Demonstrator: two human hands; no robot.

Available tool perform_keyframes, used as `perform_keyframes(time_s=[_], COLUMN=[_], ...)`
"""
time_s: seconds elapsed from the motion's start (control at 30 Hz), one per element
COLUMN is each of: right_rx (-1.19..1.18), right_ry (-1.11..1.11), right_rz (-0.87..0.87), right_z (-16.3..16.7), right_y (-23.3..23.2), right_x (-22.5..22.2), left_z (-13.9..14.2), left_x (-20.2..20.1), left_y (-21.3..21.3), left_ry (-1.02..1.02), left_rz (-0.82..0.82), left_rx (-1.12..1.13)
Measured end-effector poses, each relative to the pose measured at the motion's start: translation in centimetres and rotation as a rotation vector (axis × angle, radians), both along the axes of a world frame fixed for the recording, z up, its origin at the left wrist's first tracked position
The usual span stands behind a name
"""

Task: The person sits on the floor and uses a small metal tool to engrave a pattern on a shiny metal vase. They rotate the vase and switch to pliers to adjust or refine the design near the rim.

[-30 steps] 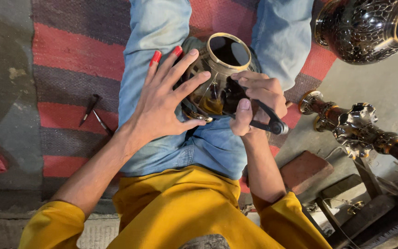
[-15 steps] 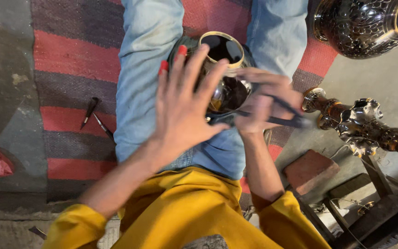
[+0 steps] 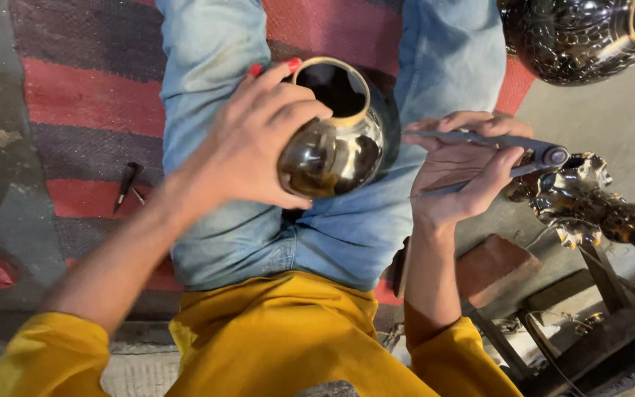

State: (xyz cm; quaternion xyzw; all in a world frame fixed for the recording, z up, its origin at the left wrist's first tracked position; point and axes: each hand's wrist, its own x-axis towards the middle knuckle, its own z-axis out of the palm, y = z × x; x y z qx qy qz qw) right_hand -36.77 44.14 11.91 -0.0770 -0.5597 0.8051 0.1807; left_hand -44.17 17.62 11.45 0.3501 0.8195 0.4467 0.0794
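**Brass Pot Gripped Over Lap, Compass Tool Alongside**

Left hand point(image 3: 259, 140) fingers curled around polished brass pot point(image 3: 336, 140), held above lap. Right hand point(image 3: 457, 173) fingers clenched on metal compass tool point(image 3: 494, 143), just beside pot. Striped rug point(image 3: 75, 110) beneath. Ornate dark vessel point(image 3: 575, 37) at upper right, clear of hands

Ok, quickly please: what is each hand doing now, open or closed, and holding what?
Left hand: closed around the shiny metal pot.
Right hand: half closed, holding a thin hinged metal tool.
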Motion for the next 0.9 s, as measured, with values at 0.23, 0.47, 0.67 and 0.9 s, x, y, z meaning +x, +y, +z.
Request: perform_keyframes(time_s=[0.23,0.47,0.67,0.9], right_rx=[0.097,0.265,0.384,0.386], right_ry=[-0.072,-0.127,-0.136,-0.132], right_rz=[0.16,0.039,0.023,0.043], right_z=[1.5,1.1,1.2,1.1], right_y=[-3.7,-7.2,-8.4,-8.7], right_x=[-0.9,-1.0,-1.1,-1.0], left_z=[-2.3,-2.6,-2.9,-2.9], left_x=[-2.9,-2.7,-2.4,-2.4], left_y=[-1.8,-2.6,-3.3,-3.7], left_ry=[-0.096,-0.081,-0.097,-0.102], left_rz=[-0.191,-0.141,-0.122,-0.114], left_rx=[0.1,0.131,0.136,0.123])
